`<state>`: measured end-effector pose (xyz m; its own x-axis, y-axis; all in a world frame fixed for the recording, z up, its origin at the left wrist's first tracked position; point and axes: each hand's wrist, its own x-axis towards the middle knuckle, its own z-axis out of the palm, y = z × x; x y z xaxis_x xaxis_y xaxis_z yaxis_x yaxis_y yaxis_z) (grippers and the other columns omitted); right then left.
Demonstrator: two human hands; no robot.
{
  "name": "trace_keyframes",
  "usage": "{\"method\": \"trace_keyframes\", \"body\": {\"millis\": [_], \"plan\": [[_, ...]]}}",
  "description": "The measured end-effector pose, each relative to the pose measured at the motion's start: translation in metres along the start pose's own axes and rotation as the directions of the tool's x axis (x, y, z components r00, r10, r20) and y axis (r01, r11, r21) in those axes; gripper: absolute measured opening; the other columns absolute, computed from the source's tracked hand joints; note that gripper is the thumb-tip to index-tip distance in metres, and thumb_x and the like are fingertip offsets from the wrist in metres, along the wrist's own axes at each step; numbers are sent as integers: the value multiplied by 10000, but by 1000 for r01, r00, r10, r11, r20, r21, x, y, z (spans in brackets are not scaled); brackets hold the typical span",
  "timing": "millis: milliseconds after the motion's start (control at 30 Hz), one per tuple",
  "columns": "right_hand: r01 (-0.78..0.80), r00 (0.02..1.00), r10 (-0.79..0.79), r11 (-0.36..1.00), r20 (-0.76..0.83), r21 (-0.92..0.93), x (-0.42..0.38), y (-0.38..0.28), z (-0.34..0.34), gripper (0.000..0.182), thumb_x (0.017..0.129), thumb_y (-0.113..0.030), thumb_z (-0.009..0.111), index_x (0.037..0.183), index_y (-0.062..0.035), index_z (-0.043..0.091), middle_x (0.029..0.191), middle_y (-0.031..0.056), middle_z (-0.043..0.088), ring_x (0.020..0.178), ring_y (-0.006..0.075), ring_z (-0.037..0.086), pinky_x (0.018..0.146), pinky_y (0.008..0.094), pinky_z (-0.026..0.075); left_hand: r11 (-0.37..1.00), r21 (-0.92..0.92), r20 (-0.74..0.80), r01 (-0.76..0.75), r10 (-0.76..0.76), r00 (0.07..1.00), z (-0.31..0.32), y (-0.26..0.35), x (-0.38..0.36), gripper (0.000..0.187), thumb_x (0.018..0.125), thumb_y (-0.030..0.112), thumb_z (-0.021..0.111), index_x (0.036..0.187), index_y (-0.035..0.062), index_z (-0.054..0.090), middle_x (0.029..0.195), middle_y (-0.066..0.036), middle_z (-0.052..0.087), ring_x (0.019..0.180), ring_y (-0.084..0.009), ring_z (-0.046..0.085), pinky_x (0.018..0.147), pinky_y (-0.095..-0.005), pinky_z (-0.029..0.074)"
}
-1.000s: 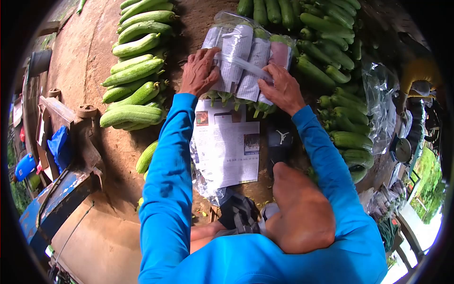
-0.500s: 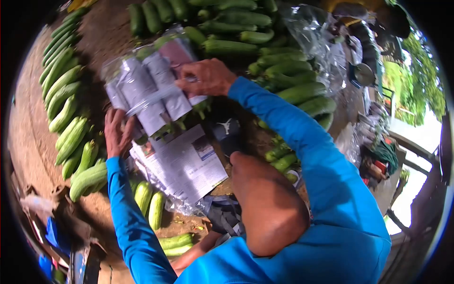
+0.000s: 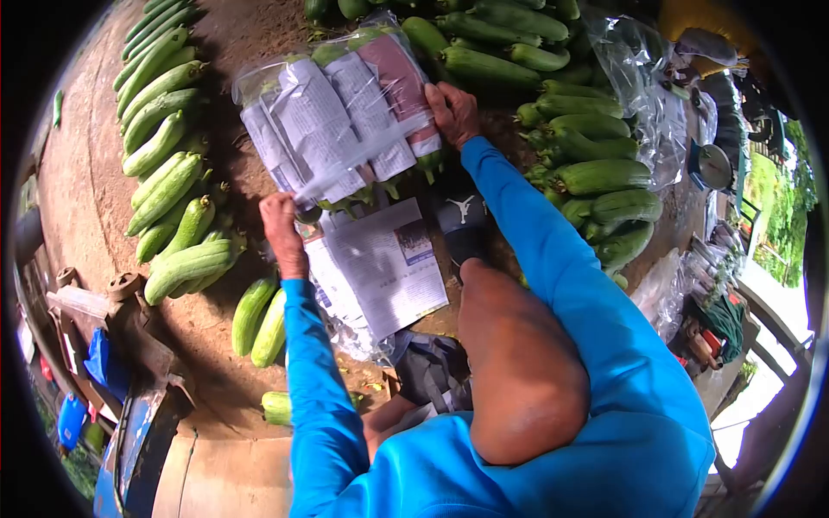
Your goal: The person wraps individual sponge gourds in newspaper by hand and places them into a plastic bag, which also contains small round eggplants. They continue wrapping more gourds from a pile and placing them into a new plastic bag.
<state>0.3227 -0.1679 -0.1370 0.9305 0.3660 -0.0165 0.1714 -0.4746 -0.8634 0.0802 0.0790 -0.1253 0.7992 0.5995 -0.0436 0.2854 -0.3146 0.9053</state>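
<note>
A clear plastic bag point(image 3: 259, 82) lies on the ground in front of me. Inside it are several green gourds wrapped in newspaper point(image 3: 315, 112), their stem ends poking out at the near side. A translucent strip point(image 3: 358, 155) of plastic crosses the wrapped gourds. My right hand point(image 3: 455, 114) grips the bag's right edge, thumb and fingers closed on it. At the near left corner, my left hand point(image 3: 283, 226) is closed on the bag's edge, its fingertips partly hidden. Flat newspaper sheets point(image 3: 389, 268) lie just below the bundle, beside my dark shoe point(image 3: 460, 216).
Rows of loose gourds lie at left point(image 3: 168, 186), at the back point(image 3: 492, 65) and at right point(image 3: 604, 177). Crumpled clear plastic point(image 3: 635, 86) and a round dial scale point(image 3: 714, 166) are at the far right. My bent knee point(image 3: 522, 380) rises between my arms.
My right hand has moved from the top of the bundle to its right edge. My left hand has closed at the near left corner. The whole view has shifted.
</note>
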Motion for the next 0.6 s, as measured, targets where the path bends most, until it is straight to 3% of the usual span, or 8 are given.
{"method": "trace_keyframes", "body": {"millis": [67,167,233,300,433,500,567,600], "plan": [[52,999,-52,999,-6,13,-6,0,-1,454,901,-431,574,719,-24,490,688,192,514,628,306,533,604,409,415,979,171,-22,-110,115,993,7,3,-15,194,839,134,631,965,26,529,975,-101,475,913,-246,480,820,-339,407],[118,992,-118,993,33,5,-19,-5,-4,456,913,-414,567,724,-16,449,683,186,481,632,302,501,604,405,401,912,333,130,-241,209,969,-10,9,-2,327,755,163,667,1024,42,525,970,-136,482,937,-298,486,830,-387,406],[123,990,-127,990,65,72,-20,-11,-9,457,914,-410,577,727,-6,468,658,170,475,603,297,468,588,408,387,788,523,200,-325,257,945,-20,16,10,233,738,184,637,885,41,525,868,-113,498,876,-313,495,771,-398,405],[48,971,-48,999,233,9,-20,-20,-15,477,914,-435,573,738,5,515,632,161,489,585,284,463,587,400,389,851,439,177,-289,234,956,-22,16,19,210,729,181,619,774,26,484,801,-114,472,817,-308,486,743,-396,403],[-52,943,55,998,328,-20,-30,-33,-26,576,916,-521,548,724,19,601,580,144,490,566,188,475,578,367,401,952,275,106,-134,108,988,-23,0,28,244,691,165,602,656,2,424,713,-121,392,701,-288,427,638,-377,362],[-87,930,88,996,357,-19,-29,-37,-28,601,916,-542,544,720,21,619,559,136,475,561,145,476,571,360,402,963,198,82,-183,170,982,-28,-13,36,249,703,171,589,633,-1,423,647,-98,379,623,-233,414,587,-356,339],[-168,883,140,985,449,24,-28,-45,-34,552,959,-464,544,722,33,598,694,-123,408,649,49,364,552,298,359,980,-79,181,183,-167,969,-37,-20,40,190,746,167,588,658,14,520,669,-64,506,631,-205,498,580,-341,378],[-163,883,134,986,449,27,-25,-52,-36,552,959,-464,544,722,33,598,694,-123,408,649,49,364,552,298,359,995,-62,116,-83,89,989,-35,-11,40,262,806,230,568,631,36,540,621,-23,526,530,-129,468,517,-281,366]]}}
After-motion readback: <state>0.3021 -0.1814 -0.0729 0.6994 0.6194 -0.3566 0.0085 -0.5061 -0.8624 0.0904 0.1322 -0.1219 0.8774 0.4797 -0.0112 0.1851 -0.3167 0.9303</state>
